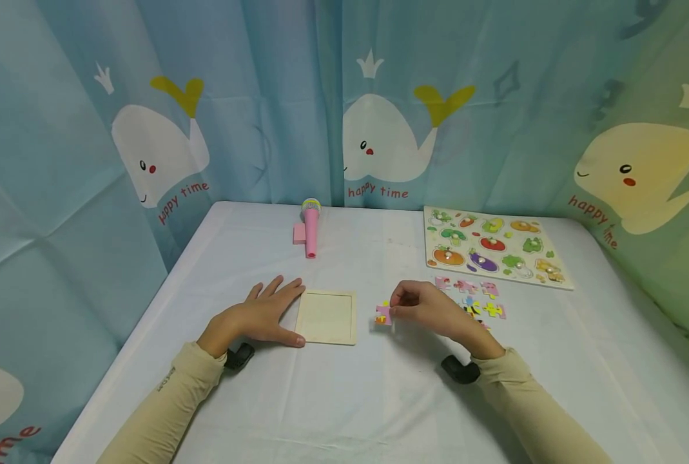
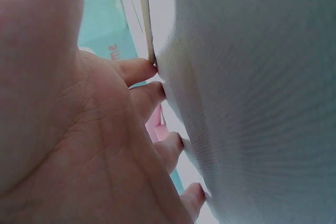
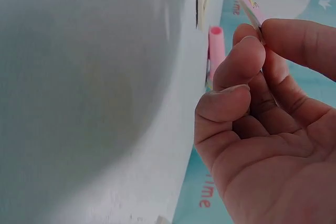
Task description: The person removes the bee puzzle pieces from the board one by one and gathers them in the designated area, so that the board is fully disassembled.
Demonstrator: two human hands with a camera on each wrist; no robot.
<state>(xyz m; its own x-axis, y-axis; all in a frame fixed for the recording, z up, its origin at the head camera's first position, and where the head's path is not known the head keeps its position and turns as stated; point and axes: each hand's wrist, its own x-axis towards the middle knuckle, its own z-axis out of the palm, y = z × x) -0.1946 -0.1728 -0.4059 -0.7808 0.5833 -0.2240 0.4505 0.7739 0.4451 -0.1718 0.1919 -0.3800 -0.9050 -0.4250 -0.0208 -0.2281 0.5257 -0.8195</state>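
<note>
A square wooden puzzle tray (image 1: 327,317) lies on the white cloth in front of the person, with no pieces inside its rim. The left hand (image 1: 261,316) rests at the tray's left side, fingers spread; in the left wrist view a fingertip touches the tray's edge (image 2: 146,19). Between thumb and index finger the right hand (image 1: 431,310) pinches a pink and yellow jigsaw piece (image 1: 383,314), held just right of the tray. The right wrist view shows this piece (image 3: 249,2) edge-on above the table. Several loose jigsaw pieces (image 1: 494,310) lie beyond the right hand, partly hidden by it.
A pink toy microphone (image 1: 311,232) stands out at the back, beside a small pink block (image 1: 299,234). At the back right lies a vegetable knob-puzzle board (image 1: 495,248). A blue whale-print curtain (image 1: 298,96) borders the table.
</note>
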